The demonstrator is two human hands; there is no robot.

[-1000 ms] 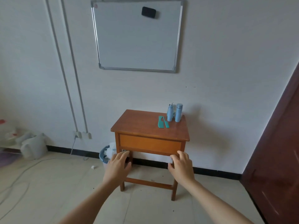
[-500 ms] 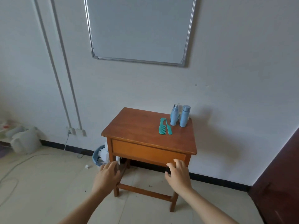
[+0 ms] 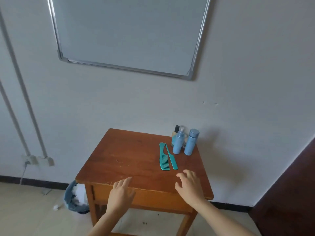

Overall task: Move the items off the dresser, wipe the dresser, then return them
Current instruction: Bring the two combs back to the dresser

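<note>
**A:** Hands first: how do they sit?

**B:** Both are bare and hold nothing. The left hand [image 3: 121,193] is out flat, fingers straight and close together, over the front edge of the dresser [image 3: 133,160]. The right hand [image 3: 190,186] is over the front right part of the top, fingers spread and loosely bent. I cannot tell whether either one touches the wood.

**A:** What lies nearest the right hand?

**B:** Two teal combs lie side by side, lengthwise, just beyond its fingertips and apart from them. The wide-toothed comb [image 3: 164,159] is on the left and the thin tail comb [image 3: 171,157] is close against it on the right.

**A:** And further back?

**B:** Three bottles stand upright at the back right corner, near the wall. A light blue pump bottle [image 3: 178,143] is just past the comb handles, with a light blue capped bottle [image 3: 190,143] just right of it. A small black-capped bottle [image 3: 175,135] stands behind the pump bottle, partly hidden.

**A:** Around the dresser?

**B:** A whiteboard [image 3: 127,31] hangs on the wall above. A blue bin [image 3: 69,201] holding white scraps stands on the floor beside the left legs. Two grey pipes [image 3: 23,86] run down the wall to a socket [image 3: 38,160] on the left. A dark brown door [image 3: 293,193] fills the right edge.
</note>
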